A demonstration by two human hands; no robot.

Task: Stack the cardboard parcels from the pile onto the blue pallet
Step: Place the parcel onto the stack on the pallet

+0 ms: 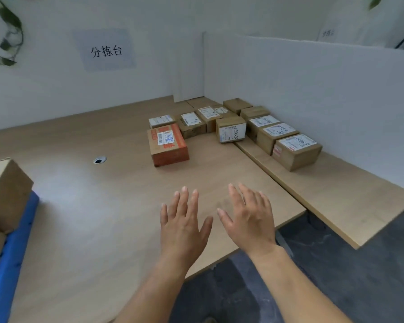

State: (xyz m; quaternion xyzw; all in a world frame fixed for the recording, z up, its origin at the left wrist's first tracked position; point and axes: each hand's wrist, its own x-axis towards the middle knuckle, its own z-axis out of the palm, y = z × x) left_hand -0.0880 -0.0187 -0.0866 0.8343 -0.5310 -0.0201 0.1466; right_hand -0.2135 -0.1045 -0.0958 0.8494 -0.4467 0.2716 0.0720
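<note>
Cardboard parcel [6, 194], plain brown, sits on the blue pallet [12, 248] far left of the red-printed parcel [168, 145]; a second may lie beneath it, though the frame edge cuts it off. In front of the red-printed parcel, left hand [182, 227] and right hand [250, 220] hover over the wooden table [79, 217], fingers straight and spread, holding nothing. Behind and right of it, the pile of labelled parcels [231, 131] lines the white partition [313, 89].

You faced a wall sign [106, 51] reading "分拣台", up left of the parcel pile [231, 130], whose labels were too blurred to read.
</note>
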